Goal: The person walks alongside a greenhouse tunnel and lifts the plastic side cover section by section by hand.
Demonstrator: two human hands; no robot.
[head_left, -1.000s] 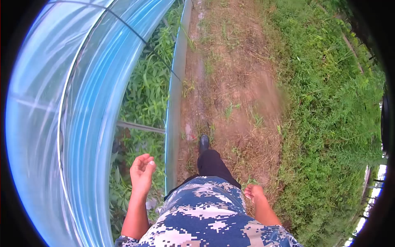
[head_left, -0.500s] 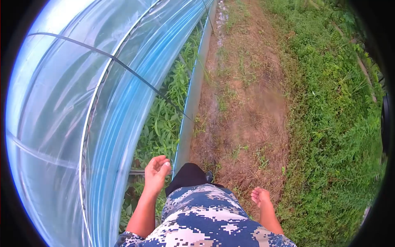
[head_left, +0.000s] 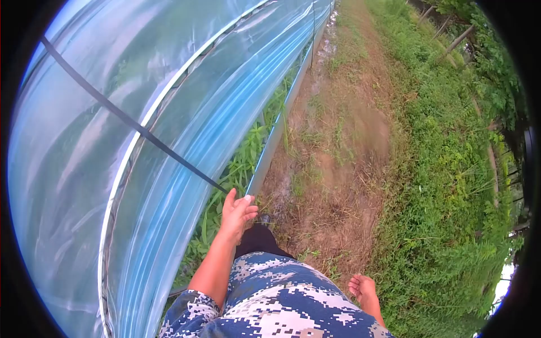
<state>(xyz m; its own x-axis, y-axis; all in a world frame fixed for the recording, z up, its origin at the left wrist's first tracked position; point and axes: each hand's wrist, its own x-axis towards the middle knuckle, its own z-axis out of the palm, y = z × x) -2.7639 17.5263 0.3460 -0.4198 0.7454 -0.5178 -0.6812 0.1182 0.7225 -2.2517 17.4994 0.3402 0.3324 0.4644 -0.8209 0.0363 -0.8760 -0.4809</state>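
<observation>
My left hand (head_left: 237,215) is raised at waist height with its fingers apart, and nothing shows in it. Its fingertips overlap the lower end of a dark strap (head_left: 183,162) that runs down over the plastic film (head_left: 169,194); whether they touch I cannot tell. Just beyond that hand stands the low edging wall (head_left: 274,135) with its blue top edge. On my other side, my right hand (head_left: 362,287) hangs low over the path's grassy edge, its fingers curled in and no object visible in them.
A dirt path (head_left: 344,186) with straw and wet patches stretches ahead. Leafy plants (head_left: 248,152) grow between film and wall. A curved white tube (head_left: 131,149) supports the film. Dense weeds (head_left: 445,169) line the right side, with wooden posts (head_left: 461,38) at the far right.
I have moved forward along the path, and the view has turned a little. My left hand has reached forward and opened its fingers. The right hand sits slightly lower in view.
</observation>
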